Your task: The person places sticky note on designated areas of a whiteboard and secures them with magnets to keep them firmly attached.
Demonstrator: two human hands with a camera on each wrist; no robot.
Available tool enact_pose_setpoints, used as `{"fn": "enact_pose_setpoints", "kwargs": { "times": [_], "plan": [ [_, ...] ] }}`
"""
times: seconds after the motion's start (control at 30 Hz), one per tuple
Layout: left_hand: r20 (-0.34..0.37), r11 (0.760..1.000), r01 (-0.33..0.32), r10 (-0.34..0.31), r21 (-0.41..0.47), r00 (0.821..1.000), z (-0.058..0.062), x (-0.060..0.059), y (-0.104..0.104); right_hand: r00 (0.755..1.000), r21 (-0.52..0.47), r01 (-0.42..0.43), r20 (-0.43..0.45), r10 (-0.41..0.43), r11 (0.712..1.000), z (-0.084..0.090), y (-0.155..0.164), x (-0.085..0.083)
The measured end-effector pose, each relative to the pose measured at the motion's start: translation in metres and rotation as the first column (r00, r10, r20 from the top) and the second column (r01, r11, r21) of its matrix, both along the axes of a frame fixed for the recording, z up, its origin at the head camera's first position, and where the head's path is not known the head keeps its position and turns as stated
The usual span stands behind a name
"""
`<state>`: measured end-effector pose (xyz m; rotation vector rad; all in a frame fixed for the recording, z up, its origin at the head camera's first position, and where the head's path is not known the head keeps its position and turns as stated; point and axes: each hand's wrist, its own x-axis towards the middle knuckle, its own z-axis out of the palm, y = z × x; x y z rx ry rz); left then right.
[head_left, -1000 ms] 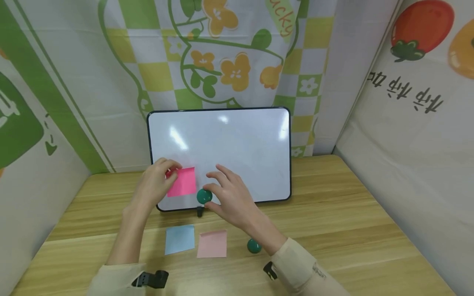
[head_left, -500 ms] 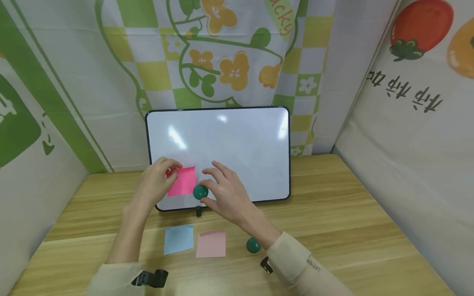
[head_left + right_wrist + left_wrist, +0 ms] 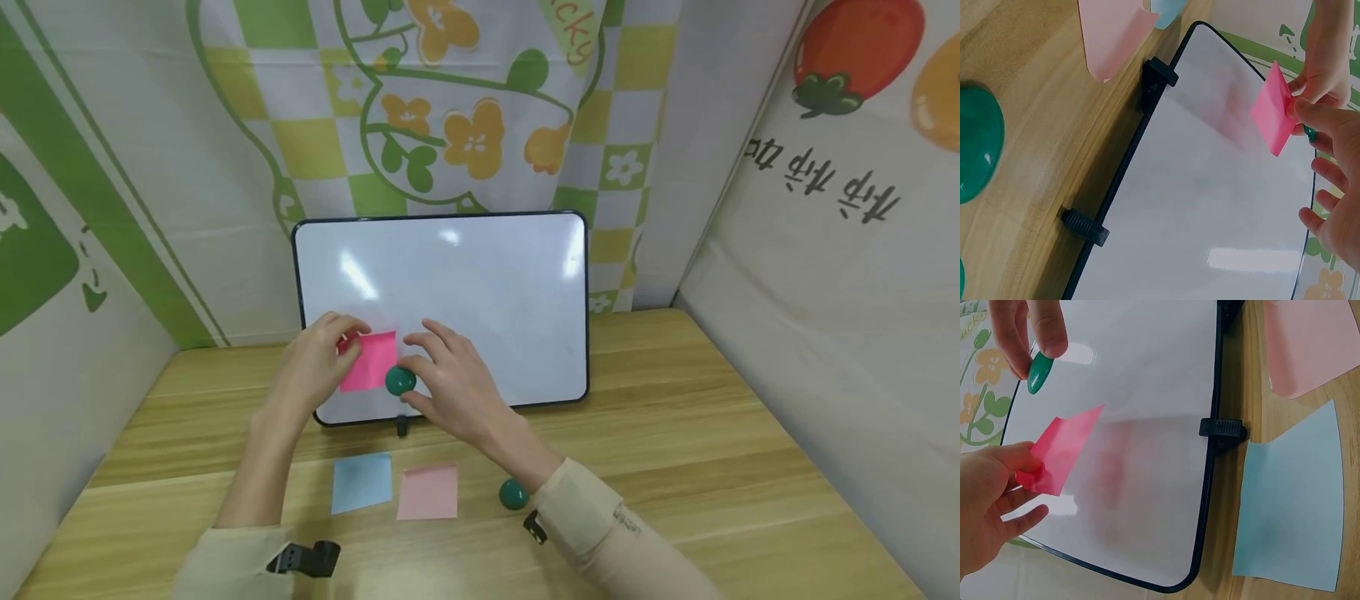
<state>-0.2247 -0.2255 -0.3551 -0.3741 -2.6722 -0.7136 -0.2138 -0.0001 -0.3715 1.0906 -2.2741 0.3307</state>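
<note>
A bright pink sticky note (image 3: 372, 362) hangs in front of the lower left of a whiteboard (image 3: 480, 308), its top left corner pinched by my left hand (image 3: 315, 367). In the left wrist view the note (image 3: 1060, 453) stands off the board's surface, with a faint pink reflection below it. My right hand (image 3: 457, 383) pinches a round green magnet (image 3: 401, 381) by its edges between thumb and index finger. The magnet lies beside the note's lower right corner in the head view; the left wrist view shows the magnet (image 3: 1040, 373) apart from the note.
On the wooden table (image 3: 675, 467), a light blue note (image 3: 362, 483) and a pale pink note (image 3: 427, 492) lie in front of the board. Another green magnet (image 3: 513, 494) rests by my right sleeve. Black clips (image 3: 1222, 428) hold the board's lower edge.
My right hand has moved left and slightly up with the green magnet, closer to the pink note. The left hand stays nearly still with the note.
</note>
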Motion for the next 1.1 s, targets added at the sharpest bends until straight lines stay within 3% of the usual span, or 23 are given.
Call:
{"fn": "enact_pose_setpoints", "kwargs": {
  "times": [0.47, 1.1],
  "plan": [
    [-0.034, 1.000, 0.019, -0.019, -0.007, 0.999, -0.003, -0.005, 0.001, 1.000, 0.018, 0.020, 0.019, -0.020, 1.000, 0.007, -0.003, -0.010],
    [-0.023, 1.000, 0.020, -0.019, 0.008, 1.000, -0.004, -0.011, 0.003, 1.000, 0.022, 0.023, 0.000, -0.023, 0.999, 0.011, -0.009, -0.017]
  ]
}}
